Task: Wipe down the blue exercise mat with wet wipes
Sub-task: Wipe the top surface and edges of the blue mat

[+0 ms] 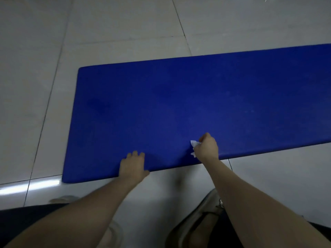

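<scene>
The person wears a pale grey-white low shoe [202, 217] with a dark opening and a small blurred mark on its side. Left of the shoe, a dark garment [21, 219] covers a leg. Further left a second pale toe [62, 199] shows. Right of the shoe lies more dark cloth [320, 228]. The left forearm [93, 203] and right forearm [241, 194] are bare.

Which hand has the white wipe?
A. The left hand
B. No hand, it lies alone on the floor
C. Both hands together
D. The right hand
D: the right hand is curled round the white wipe near the front edge of the blue mat, while the left hand rests flat on the mat and holds nothing.
</scene>
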